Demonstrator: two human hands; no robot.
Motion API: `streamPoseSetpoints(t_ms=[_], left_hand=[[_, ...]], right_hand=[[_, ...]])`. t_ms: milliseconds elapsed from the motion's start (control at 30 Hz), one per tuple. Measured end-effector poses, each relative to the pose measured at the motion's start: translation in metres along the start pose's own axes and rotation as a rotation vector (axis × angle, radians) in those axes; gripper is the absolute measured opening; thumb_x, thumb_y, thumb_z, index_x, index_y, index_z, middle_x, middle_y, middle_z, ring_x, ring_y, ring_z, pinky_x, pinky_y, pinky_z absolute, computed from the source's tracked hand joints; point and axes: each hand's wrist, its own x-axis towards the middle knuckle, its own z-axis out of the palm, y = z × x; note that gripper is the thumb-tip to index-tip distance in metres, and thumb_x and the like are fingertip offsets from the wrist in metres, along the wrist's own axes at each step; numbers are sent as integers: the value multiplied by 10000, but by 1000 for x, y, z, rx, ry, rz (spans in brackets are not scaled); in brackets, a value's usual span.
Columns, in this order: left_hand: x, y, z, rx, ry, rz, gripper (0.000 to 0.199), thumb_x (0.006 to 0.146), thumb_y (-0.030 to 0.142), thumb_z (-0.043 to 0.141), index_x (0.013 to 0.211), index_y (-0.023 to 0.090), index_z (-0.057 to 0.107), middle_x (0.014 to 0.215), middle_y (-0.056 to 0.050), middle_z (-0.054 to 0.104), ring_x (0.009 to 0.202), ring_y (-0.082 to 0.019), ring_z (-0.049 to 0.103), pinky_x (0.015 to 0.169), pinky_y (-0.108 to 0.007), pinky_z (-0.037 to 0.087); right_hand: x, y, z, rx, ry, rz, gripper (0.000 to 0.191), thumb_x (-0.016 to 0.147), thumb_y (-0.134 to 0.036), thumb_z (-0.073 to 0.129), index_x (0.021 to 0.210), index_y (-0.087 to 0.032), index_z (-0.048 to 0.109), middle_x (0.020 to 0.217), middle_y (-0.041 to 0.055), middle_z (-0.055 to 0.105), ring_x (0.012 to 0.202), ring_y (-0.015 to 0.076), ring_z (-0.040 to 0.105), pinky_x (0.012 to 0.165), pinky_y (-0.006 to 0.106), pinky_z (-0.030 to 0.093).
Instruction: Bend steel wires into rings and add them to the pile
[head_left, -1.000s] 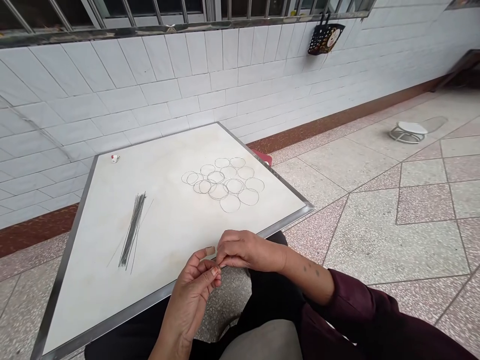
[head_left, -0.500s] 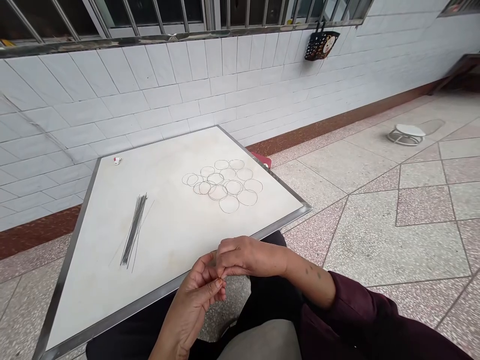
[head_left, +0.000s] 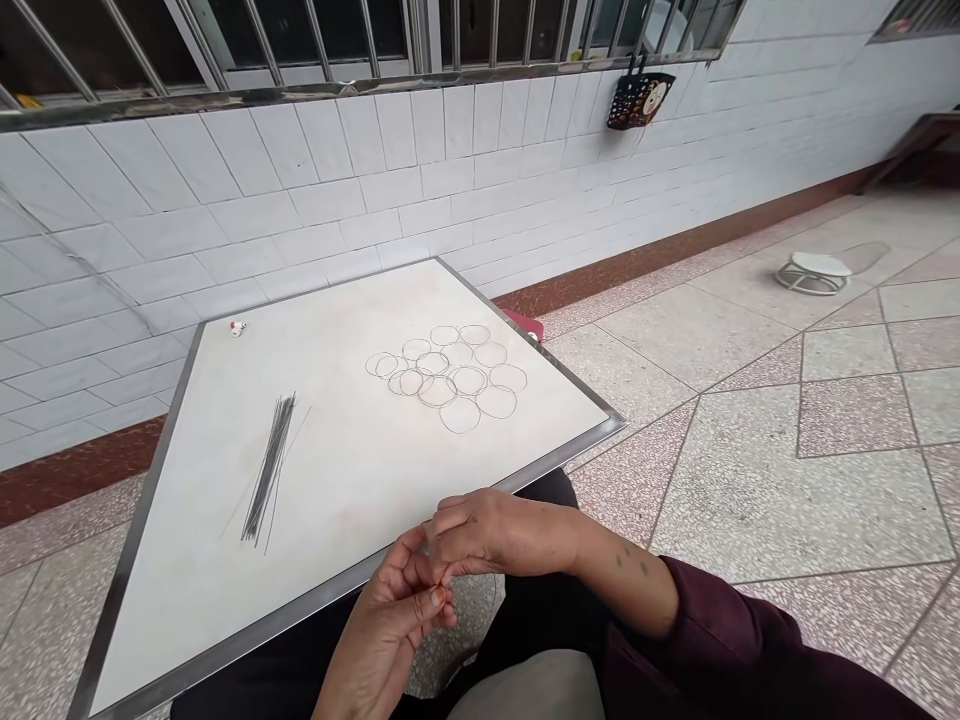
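Observation:
My left hand (head_left: 394,610) and my right hand (head_left: 480,535) meet at the table's near edge, fingertips pinched together. Between them is a thin wire (head_left: 494,592), mostly hidden by the fingers; a faint curve of it shows below my right hand. Beyond the hands, several wire rings (head_left: 459,432) lie overlapping on the white tabletop (head_left: 352,470). To the left rests a bundle of straight dark wires (head_left: 268,470), with a few loose strands beside it.
A small white and red object (head_left: 238,328) sits near the table's far left corner. The metal table rim (head_left: 300,632) runs just in front of my lap. Behind stands a tiled wall with a hanging black basket (head_left: 639,98). A low white stool (head_left: 814,272) is on the floor at right.
The view has tilted up slightly, so everything sits a little lower in it. Both hands stay pinched together in nearly the same pose.

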Motion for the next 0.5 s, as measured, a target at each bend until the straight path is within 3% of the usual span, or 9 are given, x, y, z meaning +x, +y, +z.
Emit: streamPoseSetpoints(t_ms=[233, 500], left_hand=[[-7, -4, 2, -57, 107, -11, 617, 705, 173, 812, 1274, 277, 596, 766, 18, 565, 663, -120, 532, 649, -278, 499], [-5, -6, -3, -82, 107, -41, 615, 675, 189, 826, 1247, 255, 610, 764, 14, 572, 635, -122, 524, 599, -271, 488]], right_hand=[[-1, 3, 9, 11, 4, 46, 176, 1003, -232, 496, 1087, -181, 642, 1136, 60, 634, 1059, 124, 585, 865, 221, 488], [1, 7, 13, 29, 13, 24, 206, 1014, -267, 483, 1079, -165, 650, 1092, 53, 649, 1005, 114, 588, 841, 200, 481]])
